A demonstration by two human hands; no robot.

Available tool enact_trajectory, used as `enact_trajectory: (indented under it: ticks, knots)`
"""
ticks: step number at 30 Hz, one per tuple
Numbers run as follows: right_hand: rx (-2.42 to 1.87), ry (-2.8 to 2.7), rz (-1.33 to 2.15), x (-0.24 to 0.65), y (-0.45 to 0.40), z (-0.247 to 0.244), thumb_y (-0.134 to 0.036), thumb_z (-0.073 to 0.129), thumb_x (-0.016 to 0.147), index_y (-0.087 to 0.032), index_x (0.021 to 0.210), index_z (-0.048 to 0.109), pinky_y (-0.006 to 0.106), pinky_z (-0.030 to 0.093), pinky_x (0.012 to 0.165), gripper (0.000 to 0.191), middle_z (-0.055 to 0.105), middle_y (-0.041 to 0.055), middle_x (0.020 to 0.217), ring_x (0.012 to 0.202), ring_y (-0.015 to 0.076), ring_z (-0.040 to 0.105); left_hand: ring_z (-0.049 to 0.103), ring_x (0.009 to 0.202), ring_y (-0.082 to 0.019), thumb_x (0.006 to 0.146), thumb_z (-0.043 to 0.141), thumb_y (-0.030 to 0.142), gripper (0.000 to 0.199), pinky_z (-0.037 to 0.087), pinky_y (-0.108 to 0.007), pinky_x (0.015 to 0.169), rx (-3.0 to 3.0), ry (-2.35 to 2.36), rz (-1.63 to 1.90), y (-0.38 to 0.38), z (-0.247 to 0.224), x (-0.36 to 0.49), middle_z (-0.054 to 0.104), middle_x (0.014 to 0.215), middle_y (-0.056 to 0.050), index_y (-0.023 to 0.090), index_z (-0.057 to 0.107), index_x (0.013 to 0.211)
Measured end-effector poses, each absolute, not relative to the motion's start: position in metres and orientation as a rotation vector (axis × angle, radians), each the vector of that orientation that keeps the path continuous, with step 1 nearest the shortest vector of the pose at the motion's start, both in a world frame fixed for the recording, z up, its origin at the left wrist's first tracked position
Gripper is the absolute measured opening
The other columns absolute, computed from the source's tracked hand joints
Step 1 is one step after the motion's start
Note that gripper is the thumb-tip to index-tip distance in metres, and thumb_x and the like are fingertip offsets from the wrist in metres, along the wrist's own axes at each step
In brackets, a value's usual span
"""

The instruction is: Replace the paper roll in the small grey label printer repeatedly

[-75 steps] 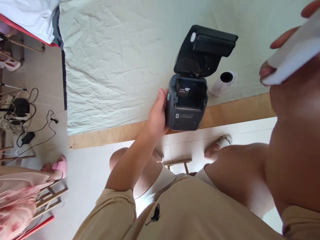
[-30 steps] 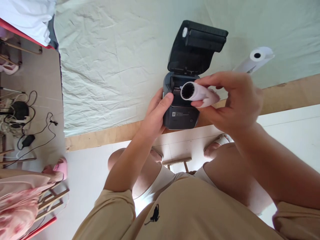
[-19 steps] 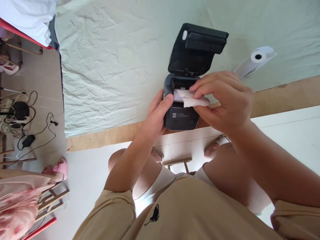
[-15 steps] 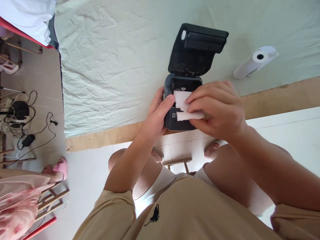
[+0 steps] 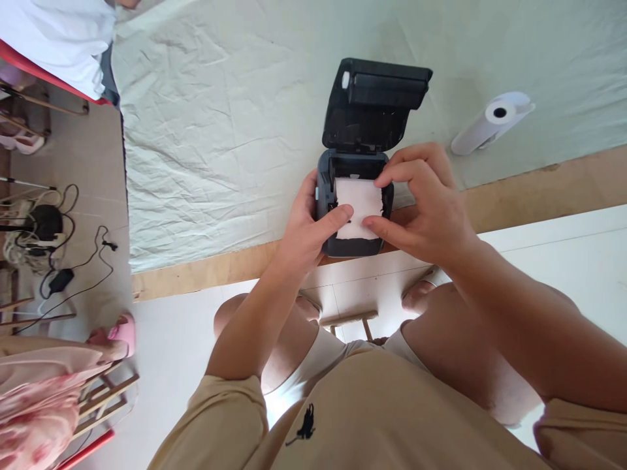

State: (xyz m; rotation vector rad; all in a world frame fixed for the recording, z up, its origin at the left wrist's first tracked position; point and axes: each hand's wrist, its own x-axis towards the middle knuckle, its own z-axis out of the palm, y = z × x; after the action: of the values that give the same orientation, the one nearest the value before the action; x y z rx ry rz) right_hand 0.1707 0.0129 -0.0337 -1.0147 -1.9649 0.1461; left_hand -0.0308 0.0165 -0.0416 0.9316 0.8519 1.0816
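Printer (image 5: 324, 186): between the two hands, dark, open, at the table's near edge; whether it rests there or is lifted, I cannot tell.
Lid (image 5: 379, 111): swung up and back, beyond the fingertips of both hands, with a black roller along its far part.
White paper (image 5: 360, 199): directly under both thumbs, in the open compartment and over the front part of the body.
Left hand (image 5: 308, 225): closed around the printer's left side, thumb laid on the paper.
Right hand (image 5: 428, 202): thumb and forefinger spread, thumb tip on the paper's right part, forefinger near its upper right corner; whether it pinches anything, I cannot tell.
Second roll (image 5: 482, 127): well apart from the printer, past the right hand's knuckles, dark core facing the camera, loose end curling off.
Pale green cloth (image 5: 220, 130): beyond and to both sides of the grip, creased left of it.
Wooden edge (image 5: 210, 274): just on the wearer's side of the cloth, running beneath the forearms.
Cables (image 5: 46, 225): far left of the left hand, tangled.
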Motion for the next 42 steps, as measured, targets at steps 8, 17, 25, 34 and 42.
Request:
enact_trajectory:
  ticks: [8,17,25,34,42]
  knots:
    - [-1.022,-2.011,0.226,0.174,0.007,-0.037,-0.05,0.077,0.088,-0.025,0.121,0.058,0.046,0.058,0.096,0.045,0.059,0.0097,0.123,0.112,0.0235,0.061,0.076,0.09,-0.019,0.072,0.091,0.046,0.06,0.066,-0.031,0.076,0.963,0.809,1.079,0.016,-0.042,-0.033,0.076,0.106,-0.002,0.028,0.063,0.121]
    - [-1.051,-1.902,0.249,0.17,0.008,-0.039,-0.04,0.068,0.094,-0.028,0.101,0.075,0.041,0.061,0.085,0.015,0.063,0.0085,0.121,0.117,0.0235,0.065,0.077,0.119,-0.029,0.09,0.071,0.051,0.038,0.067,-0.039,0.091,0.875,0.831,1.071,0.01,-0.029,-0.028,0.078,0.109,-0.005,0.026,0.062,0.118]
    - [-1.031,-1.834,0.123,0.168,0.008,-0.036,-0.036,0.066,0.097,-0.024,0.086,0.075,0.038,0.059,0.077,0.019,0.068,0.0083,0.113,0.108,0.0219,0.069,0.076,0.12,-0.028,0.09,0.07,0.055,0.042,0.065,-0.036,0.087,0.883,0.853,1.06,0.012,-0.028,-0.028,0.079,0.114,-0.004,0.027,0.062,0.119]
    - [-0.893,-1.964,0.044,0.162,-0.003,-0.03,-0.036,0.059,0.097,-0.027,0.082,0.071,0.04,0.057,0.08,0.022,0.065,0.0072,0.106,0.095,0.0194,0.064,0.076,0.094,-0.023,0.081,0.08,0.052,0.048,0.061,-0.032,0.074,0.938,0.895,1.055,0.011,-0.028,-0.028,0.075,0.103,-0.004,0.026,0.061,0.117]
    - [-1.088,-1.698,0.399,0.177,0.017,-0.033,-0.048,0.059,0.096,-0.037,0.152,0.043,0.042,0.058,0.095,0.06,0.05,0.0094,0.157,0.132,0.0279,0.062,0.075,0.097,-0.022,0.067,0.094,0.042,0.064,0.064,-0.031,0.078,1.03,0.855,1.024,0.014,-0.035,-0.034,0.073,0.11,-0.004,0.028,0.062,0.12]
